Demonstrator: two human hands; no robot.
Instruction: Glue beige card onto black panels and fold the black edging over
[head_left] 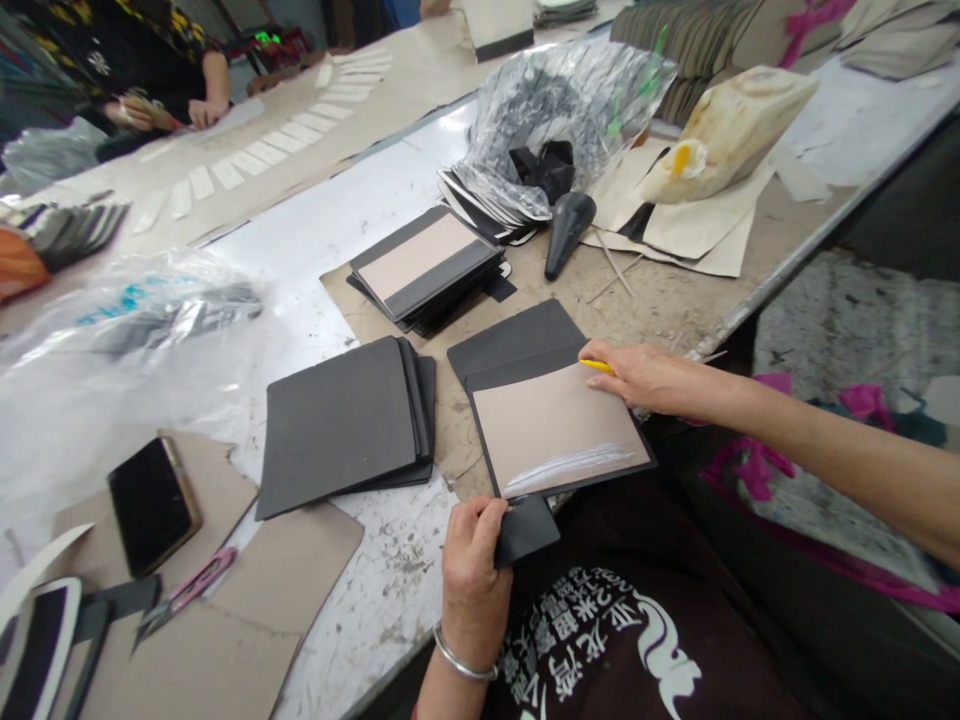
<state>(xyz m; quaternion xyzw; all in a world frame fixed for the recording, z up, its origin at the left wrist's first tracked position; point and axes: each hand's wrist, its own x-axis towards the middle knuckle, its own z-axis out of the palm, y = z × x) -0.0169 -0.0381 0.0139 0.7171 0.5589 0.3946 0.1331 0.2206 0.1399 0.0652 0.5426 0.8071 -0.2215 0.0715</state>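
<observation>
A black panel with a beige board (555, 425) glued on it lies at the table's near edge. White glue streaks run along the board's lower side. My left hand (471, 565) is closed, pinching the panel's black flap at the lower left corner. My right hand (645, 378) is closed on a thin yellow tool (598, 366), its tip at the board's upper right corner. A stack of plain black panels (341, 425) lies to the left.
Finished panels (427, 265) are stacked farther back. Behind them are a plastic bag of black pieces (555, 120), a black cone-shaped tool (566, 230) and a glue-crusted jug (731, 125). A phone (152, 503) and pink snips (191, 590) lie at left. Another person's hands (161, 112) work far left.
</observation>
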